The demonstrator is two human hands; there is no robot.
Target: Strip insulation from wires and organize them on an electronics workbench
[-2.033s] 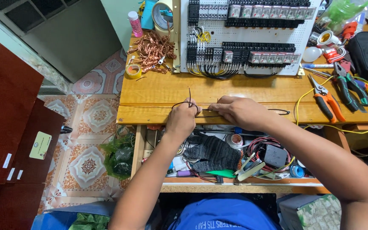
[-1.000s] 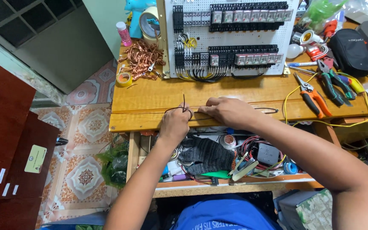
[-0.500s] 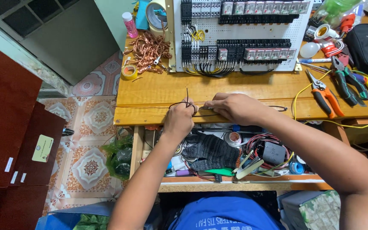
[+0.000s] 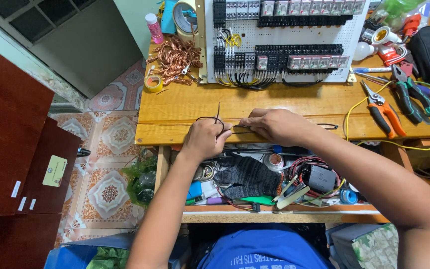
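**benchrat:** So how was the person holding that wire [image 4: 235,128]? Couldn't make it out at first.

**solderjoe:** Both hands were down at the front edge of the bench [image 4: 185,107]. The left hand [image 4: 206,139] was closed on one end of the thin black wire, with a loop and a short tail sticking up just above the knuckles. The right hand [image 4: 274,124] pinched the same wire a little further along, fingers narrow, and the rest trailed off to the right, lying flat on the wood. Looked to me like the stretch between the hands was kept taut, probably so it stayed straight.

**benchrat:** Makes sense. And the board?

**solderjoe:** The white panel [image 4: 279,40] sat at the back of the bench, well apart from the hands, rows of black relays on it and wires hanging from the lower row. The pliers [image 4: 381,109] with orange grips lay off to the right near a yellow cable [image 4: 354,107], within reach of the right hand I'd guess. Copper scraps [image 4: 175,60] were piled at the back left, beside a tape roll [image 4: 153,83], out of the way.

**benchrat:** And the shelf under the bench?

**solderjoe:** A dark glove [image 4: 247,177] and loose bits, right below the hands.
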